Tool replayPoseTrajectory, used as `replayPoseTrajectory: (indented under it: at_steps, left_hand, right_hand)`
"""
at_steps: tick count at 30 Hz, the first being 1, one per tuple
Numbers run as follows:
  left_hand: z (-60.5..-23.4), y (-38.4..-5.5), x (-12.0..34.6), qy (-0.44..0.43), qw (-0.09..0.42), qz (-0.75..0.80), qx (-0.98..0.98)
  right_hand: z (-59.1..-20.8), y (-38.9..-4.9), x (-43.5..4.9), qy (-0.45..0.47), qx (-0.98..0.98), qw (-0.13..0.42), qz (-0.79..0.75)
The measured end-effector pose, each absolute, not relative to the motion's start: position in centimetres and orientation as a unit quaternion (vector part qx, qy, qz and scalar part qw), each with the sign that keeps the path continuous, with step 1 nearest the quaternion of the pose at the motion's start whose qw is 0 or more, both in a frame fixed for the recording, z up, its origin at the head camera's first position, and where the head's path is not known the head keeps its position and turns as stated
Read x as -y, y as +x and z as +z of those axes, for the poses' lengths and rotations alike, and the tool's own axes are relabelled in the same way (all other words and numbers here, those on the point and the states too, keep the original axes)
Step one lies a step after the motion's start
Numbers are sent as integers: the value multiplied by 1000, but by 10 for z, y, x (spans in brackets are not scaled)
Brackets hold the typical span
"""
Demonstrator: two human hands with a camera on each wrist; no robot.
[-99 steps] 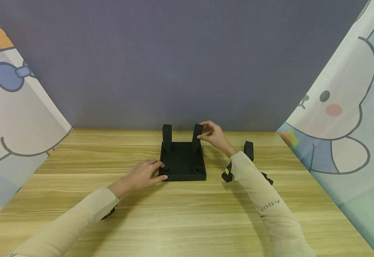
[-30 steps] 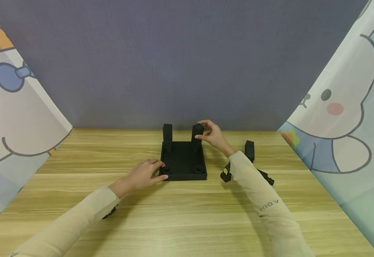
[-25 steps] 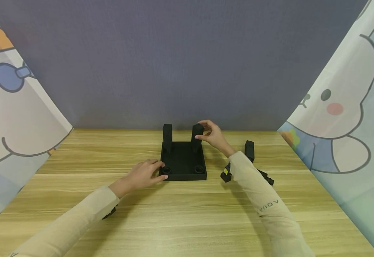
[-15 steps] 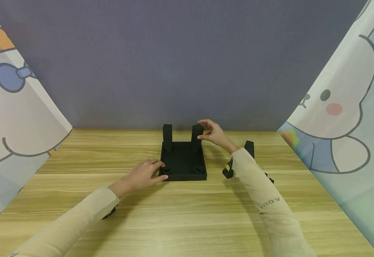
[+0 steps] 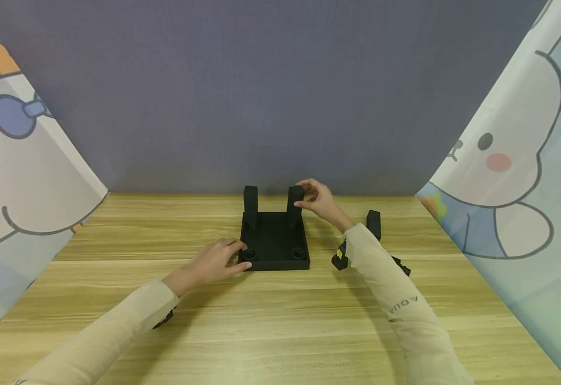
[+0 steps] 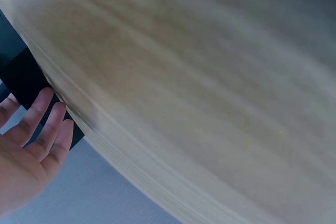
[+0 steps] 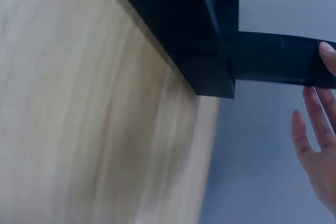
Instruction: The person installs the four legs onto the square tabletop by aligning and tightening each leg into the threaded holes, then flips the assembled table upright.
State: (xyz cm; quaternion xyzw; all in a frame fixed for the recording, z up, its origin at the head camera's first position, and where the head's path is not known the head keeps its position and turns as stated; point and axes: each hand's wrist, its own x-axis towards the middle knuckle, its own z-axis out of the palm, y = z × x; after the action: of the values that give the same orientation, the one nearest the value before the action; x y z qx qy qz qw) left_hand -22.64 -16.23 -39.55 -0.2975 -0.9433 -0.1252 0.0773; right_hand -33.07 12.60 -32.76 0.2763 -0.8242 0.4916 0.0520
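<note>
Tray point(image 5: 273, 240) and posts point(image 5: 251, 204) — plain black throughout. Loose part point(image 5: 339, 262): black, marked yellow. Sleeves point(image 5: 396, 299): cream, carrying dark lettering. Table point(image 5: 261, 342): yellow-brown, shows streaked wood grain. Panel point(image 5: 270, 96): plain grey-violet. Side curtains point(image 5: 521, 166) — cartoon print in white, pale blue, orange, pink.

Landmark: yellowish wood-grain tabletop point(image 5: 280, 337). Plain grey-blue woven-look panel point(image 5: 261, 96) stands upright behind its far edge. White and pale-blue printed cloth point(image 5: 25, 182) along its left side, with orange heart point(image 5: 0, 59) and blue bow point(image 5: 13, 116). Similar printed cloth point(image 5: 554, 305) along its right: white cartoon animal point(image 5: 516, 123), pink cheek point(image 5: 499, 162), orange-and-green flower point(image 5: 434, 206) near the tabletop's far right corner.
</note>
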Motion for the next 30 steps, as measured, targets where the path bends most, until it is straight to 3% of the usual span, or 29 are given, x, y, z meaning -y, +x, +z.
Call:
replayPoseTrajectory:
  at_steps: [9, 22, 30]
  left_hand:
    - [-396, -228, 163, -298, 79, -124, 943]
    - [-395, -227, 162, -300, 81, -124, 942]
    - [-396, -227, 162, -303, 85, -124, 941]
  right_hand:
    - [-328, -321, -120, 264, 820, 93, 500]
    - [-317, -328, -133, 305, 825, -7, 475]
    - [-336, -346, -138, 305, 828, 16, 471]
